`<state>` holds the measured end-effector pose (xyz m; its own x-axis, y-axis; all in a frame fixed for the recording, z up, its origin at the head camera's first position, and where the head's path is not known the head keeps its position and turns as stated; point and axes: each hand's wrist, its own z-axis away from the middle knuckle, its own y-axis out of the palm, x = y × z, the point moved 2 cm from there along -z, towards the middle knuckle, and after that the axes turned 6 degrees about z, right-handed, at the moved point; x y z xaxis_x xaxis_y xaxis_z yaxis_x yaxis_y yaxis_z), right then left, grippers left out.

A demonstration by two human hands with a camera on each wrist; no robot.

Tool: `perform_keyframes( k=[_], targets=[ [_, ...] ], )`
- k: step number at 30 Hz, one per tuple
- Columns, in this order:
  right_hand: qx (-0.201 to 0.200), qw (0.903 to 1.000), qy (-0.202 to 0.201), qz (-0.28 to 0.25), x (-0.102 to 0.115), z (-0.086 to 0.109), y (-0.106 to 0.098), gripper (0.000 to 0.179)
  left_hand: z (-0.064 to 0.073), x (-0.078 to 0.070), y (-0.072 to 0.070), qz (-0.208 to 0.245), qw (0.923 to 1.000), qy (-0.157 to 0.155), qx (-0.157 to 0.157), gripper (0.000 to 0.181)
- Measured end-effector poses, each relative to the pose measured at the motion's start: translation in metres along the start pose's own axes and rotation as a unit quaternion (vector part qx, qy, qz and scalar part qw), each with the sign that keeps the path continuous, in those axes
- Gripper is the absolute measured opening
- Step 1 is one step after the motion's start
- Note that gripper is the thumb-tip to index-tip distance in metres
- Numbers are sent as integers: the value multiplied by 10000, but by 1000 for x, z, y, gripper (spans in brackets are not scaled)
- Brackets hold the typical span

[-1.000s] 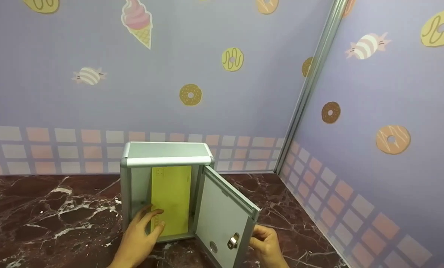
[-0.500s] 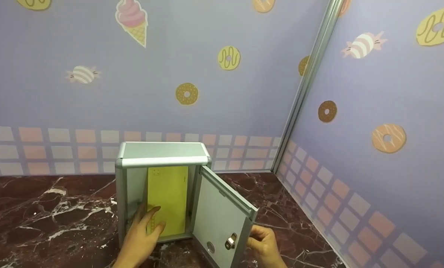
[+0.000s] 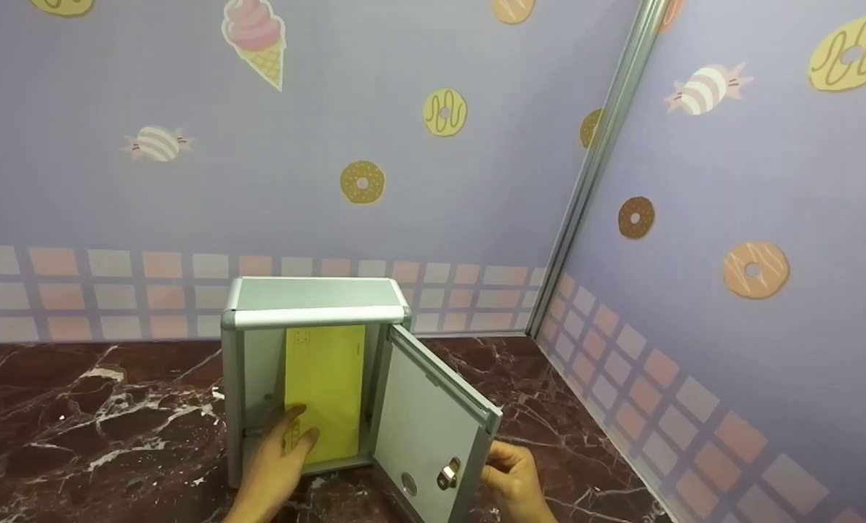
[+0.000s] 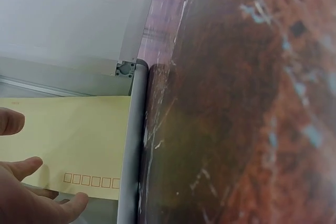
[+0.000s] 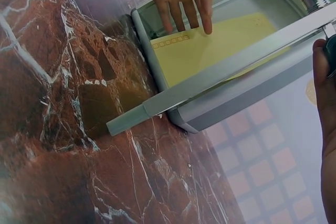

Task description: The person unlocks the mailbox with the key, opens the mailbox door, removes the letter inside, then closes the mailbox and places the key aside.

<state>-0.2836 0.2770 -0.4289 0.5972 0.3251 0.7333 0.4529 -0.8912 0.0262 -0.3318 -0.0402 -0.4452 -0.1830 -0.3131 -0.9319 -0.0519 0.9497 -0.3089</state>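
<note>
A small silver metal letter box [image 3: 320,314] stands upright with its hinged door [image 3: 429,421] swung wide to the right. Inside leans a yellow envelope [image 3: 325,392], with a row of printed squares near one end. My left hand [image 3: 273,461] reaches into the box, its relaxed fingers right at the envelope's left edge; in the left wrist view some fingertips [image 4: 79,202] lie just past that edge. At the outer side of the door, my right hand [image 3: 514,476] pinches a black-headed key [image 5: 331,56] at the lock [image 3: 449,473]. Most of the right hand is out of its wrist view.
The box stands on a dark red marble-patterned tabletop [image 3: 113,421]. Behind it rises a lilac wall [image 3: 295,196] with sweets printed on it, and a side wall [image 3: 731,327] meets it at a metal corner post [image 3: 596,174] on the right.
My left hand has moved slightly in at the envelope's edge, its fingers drawing closer together. The head view has shifted a little. Door, envelope and right hand stay in place.
</note>
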Motion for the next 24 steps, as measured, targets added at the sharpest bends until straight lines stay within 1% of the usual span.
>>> perform_keyframes(
  k=[6, 10, 17, 21, 24],
  targets=[
    [-74, 10000, 16, 19, 0, 0, 0, 46, 0, 1, 1, 50, 10000, 16, -30, 53],
    [-17, 10000, -7, -46, 0, -1, 1, 46, 1, 1, 1, 62, 9999, 36, -79, 51],
    [-28, 9999, -99, -77, 0, -1, 1, 43, 1, -1, 1, 31, 9999, -123, -97, 48],
    [-2, 9999, -130, -56, -1, -1, 0, 44, 0, -2, -1, -1, 9998, -51, -173, 45],
    [27, 10000, -95, -14, -1, -1, 0, 46, 0, -4, -3, -15, 9999, -55, -154, 44]
  ],
)
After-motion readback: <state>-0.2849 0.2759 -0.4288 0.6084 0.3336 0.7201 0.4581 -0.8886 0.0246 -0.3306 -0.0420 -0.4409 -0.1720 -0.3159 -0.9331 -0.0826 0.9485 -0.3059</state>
